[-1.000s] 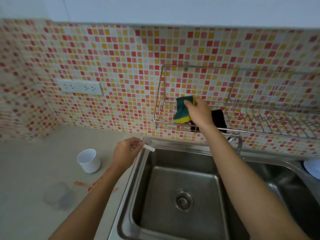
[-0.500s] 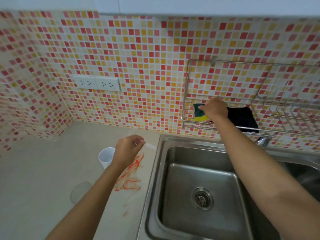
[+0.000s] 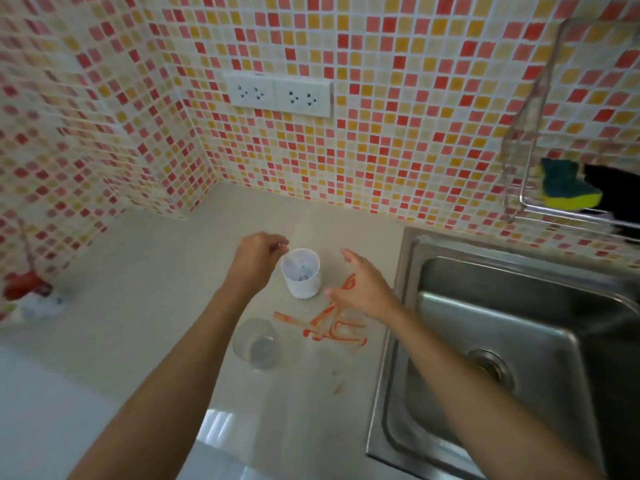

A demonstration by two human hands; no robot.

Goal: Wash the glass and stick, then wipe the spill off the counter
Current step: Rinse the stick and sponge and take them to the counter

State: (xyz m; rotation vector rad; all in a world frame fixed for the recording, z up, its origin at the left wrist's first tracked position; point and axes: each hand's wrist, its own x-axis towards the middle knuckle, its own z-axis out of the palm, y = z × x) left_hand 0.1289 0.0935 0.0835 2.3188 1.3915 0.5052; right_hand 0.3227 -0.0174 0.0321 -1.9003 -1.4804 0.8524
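My left hand hovers at the far left rim of a white cup, fingers pinched on the thin white stick, which shows only as a pale blur pointing toward the wall. My right hand is open, fingers spread, just right of the cup and above the red-orange spill smeared on the beige counter. A clear glass stands upright in front of the cup, left of the spill. Neither hand touches the glass.
The steel sink lies to the right. Above it a wire rack holds a green-and-yellow sponge and a black cloth. A double wall socket sits on the tiles. A red object lies far left.
My right hand left the sponge on the rack and came down beside the cup. My left hand carried the stick left from the sink edge to the cup. The view swung left.
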